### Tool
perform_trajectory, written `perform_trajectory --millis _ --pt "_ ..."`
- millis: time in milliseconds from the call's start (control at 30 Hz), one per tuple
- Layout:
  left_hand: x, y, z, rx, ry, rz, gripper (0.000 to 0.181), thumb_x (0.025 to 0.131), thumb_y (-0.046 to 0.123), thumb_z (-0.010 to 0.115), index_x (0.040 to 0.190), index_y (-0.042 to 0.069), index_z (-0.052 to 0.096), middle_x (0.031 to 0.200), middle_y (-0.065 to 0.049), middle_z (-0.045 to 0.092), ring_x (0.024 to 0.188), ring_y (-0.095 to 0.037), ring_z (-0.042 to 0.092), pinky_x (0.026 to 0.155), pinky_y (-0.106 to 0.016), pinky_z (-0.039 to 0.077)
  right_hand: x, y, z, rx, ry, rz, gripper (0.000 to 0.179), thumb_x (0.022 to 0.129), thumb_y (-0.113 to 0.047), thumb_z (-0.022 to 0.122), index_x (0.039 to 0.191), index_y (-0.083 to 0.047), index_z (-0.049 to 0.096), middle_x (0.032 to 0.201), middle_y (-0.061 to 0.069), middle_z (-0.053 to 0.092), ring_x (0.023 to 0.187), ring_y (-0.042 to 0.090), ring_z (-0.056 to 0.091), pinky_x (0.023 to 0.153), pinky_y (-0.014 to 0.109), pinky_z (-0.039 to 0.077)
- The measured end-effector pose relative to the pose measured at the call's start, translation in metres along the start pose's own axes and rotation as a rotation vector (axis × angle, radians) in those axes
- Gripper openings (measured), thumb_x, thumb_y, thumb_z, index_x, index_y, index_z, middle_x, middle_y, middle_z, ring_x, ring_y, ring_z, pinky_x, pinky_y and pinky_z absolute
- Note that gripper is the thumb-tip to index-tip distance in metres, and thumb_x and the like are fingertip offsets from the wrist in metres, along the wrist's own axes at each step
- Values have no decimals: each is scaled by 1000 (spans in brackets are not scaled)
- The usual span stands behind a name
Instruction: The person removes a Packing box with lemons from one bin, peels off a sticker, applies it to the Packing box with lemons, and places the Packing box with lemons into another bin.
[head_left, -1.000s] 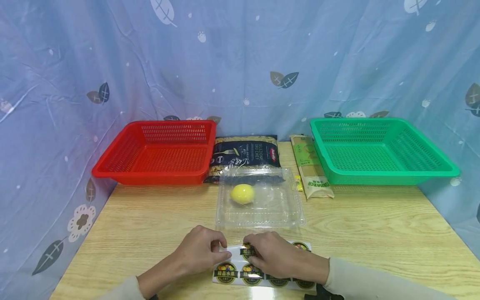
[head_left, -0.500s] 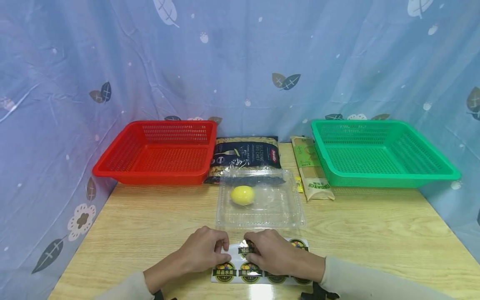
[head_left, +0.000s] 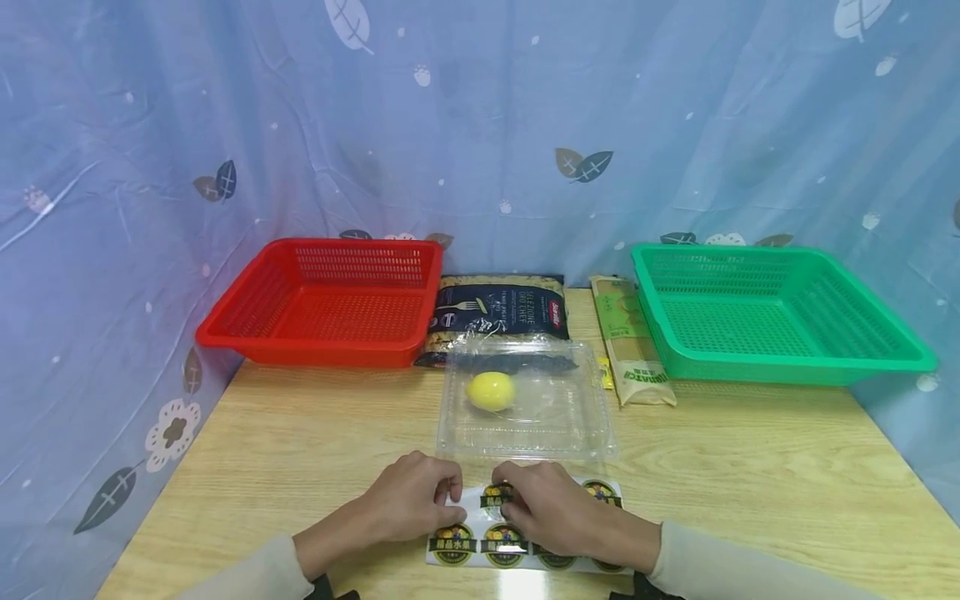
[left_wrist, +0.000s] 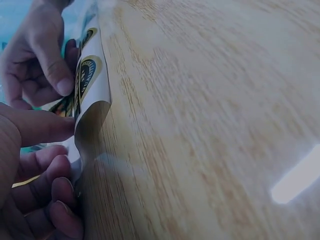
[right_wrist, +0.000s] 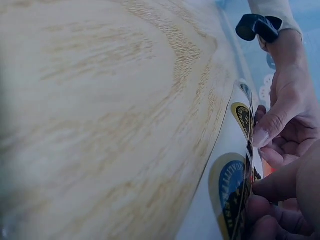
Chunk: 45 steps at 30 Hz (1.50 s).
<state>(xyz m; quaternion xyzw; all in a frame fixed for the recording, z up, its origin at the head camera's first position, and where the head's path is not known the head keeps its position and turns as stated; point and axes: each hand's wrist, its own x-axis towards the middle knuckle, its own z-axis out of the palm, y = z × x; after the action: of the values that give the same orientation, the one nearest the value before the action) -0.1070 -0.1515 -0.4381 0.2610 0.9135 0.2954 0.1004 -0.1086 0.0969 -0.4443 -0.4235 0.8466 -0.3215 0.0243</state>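
Observation:
A white sheet of round black-and-gold fruit stickers (head_left: 477, 552) lies on the table just in front of me. At its left end my left hand (head_left: 405, 500) grips the sheet between thumb and curled fingers. My right hand (head_left: 558, 512) covers its middle and right, thumb and forefinger pinching at a round sticker (head_left: 493, 497) in the upper row. That sticker is partly hidden, and whether its edge is lifted cannot be told. In the left wrist view the sheet's near edge (left_wrist: 95, 82) bends up from the wood.
Beyond the hands stands a clear plastic clamshell box (head_left: 555, 433) with a lemon (head_left: 491, 391) in it. A penne bag (head_left: 510, 304), a paper-coloured packet (head_left: 633, 342) and a small yellow packet (head_left: 605, 373) lie behind. A red basket (head_left: 322, 354) stands left, a green basket (head_left: 787, 369) right.
Both hands stay at the same places on the sticker sheet, with only slight finger shifts. The whole view has drifted a little as the head turns.

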Motion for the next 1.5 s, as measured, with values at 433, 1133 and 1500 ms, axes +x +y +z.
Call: perform_trajectory --millis 433,1133,1500 --pt "-2 2 0 31 -6 -6 21 82 24 78 73 28 59 57 18 48 53 1 45 50 -21 38 -4 -6 -3 -32 91 -130 15 95 3 59 97 -11 65 67 -10 61 52 -14 26 52 4 34" --pt "-8 7 -3 79 22 26 22 87 25 75 72 27 60 55 18 45 51 2 40 45 -21 34 0 -27 -25 139 124 -89 14 95 -1 61 91 -14 63 58 -17 38 52 -13 27 45 7 29" --pt "-10 28 -19 124 2 36 19 91 27 69 74 25 62 50 19 42 47 0 39 40 -22 33 6 -32 -55 159 188 -62 16 93 2 63 89 -13 66 62 -14 41 56 -6 33 49 15 36"
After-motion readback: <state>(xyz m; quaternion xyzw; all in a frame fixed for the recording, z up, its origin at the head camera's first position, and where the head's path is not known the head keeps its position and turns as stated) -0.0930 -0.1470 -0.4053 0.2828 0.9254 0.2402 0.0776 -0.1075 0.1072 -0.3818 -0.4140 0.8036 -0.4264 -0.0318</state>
